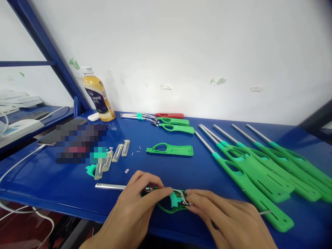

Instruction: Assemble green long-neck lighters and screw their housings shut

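Observation:
My left hand (133, 207) and my right hand (223, 216) meet at the near edge of a blue table (145, 169). Between them lies an opened green lighter body (172, 202) with a teal trigger and thin white wires showing. Its metal tube (110, 186) points left. My left fingers pinch the body near the tube end. My right fingertips press on the wires at its right side. A loose green half-shell (169, 149) lies just beyond.
Several finished green long-nose lighters (259, 169) lie in a row at right. More lighters, one red (169, 121), lie at the back near a yellow drink bottle (98, 95). Small clear tubes (114, 155) and tiny parts sit at left, beside a phone and white cables.

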